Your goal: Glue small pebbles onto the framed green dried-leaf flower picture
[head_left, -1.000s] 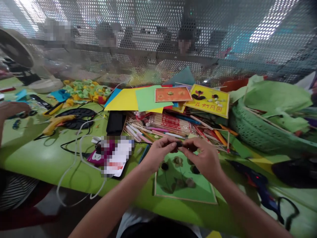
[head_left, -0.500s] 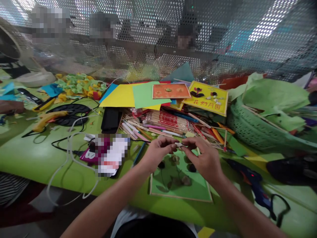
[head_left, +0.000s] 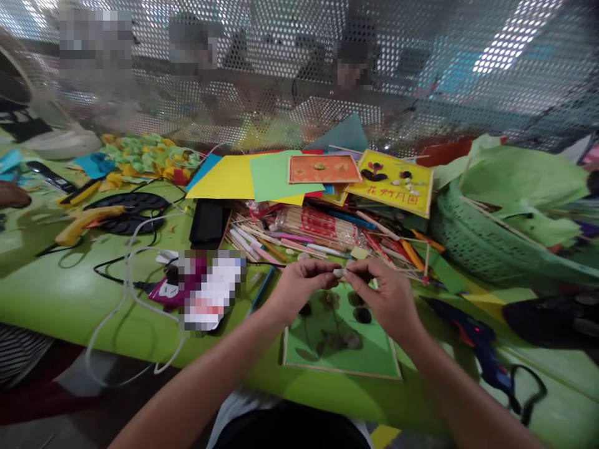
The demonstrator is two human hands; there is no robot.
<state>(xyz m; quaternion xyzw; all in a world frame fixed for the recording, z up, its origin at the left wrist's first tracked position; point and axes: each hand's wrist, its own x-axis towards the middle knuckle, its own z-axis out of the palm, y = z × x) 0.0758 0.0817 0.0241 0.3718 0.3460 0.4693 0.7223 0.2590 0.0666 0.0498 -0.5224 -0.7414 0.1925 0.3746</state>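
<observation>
Between my fingertips is a small whitish piece (head_left: 339, 272), too small to name for certain. My left hand (head_left: 302, 287) pinches it from the left, and my right hand (head_left: 381, 290) pinches it from the right. Below both hands lies a green picture board (head_left: 327, 358) edged with thin sticks. Dark round pieces and brownish, stone-like pieces sit on the board, with drawn or shadowed stems between them. My hands partly cover its upper edge.
A blue glue gun (head_left: 482, 343) lies right of the board, a green basket (head_left: 482, 243) behind it. Pens and sticks (head_left: 313, 227) pile up beyond my hands. Left are a phone (head_left: 218, 293), a yellow glue gun (head_left: 87, 226) and a co-worker's hand (head_left: 14, 194).
The whitish piece has turned slightly between my fingertips. At the far left, the co-worker's hand has shifted a little. The camera view has moved slightly.
</observation>
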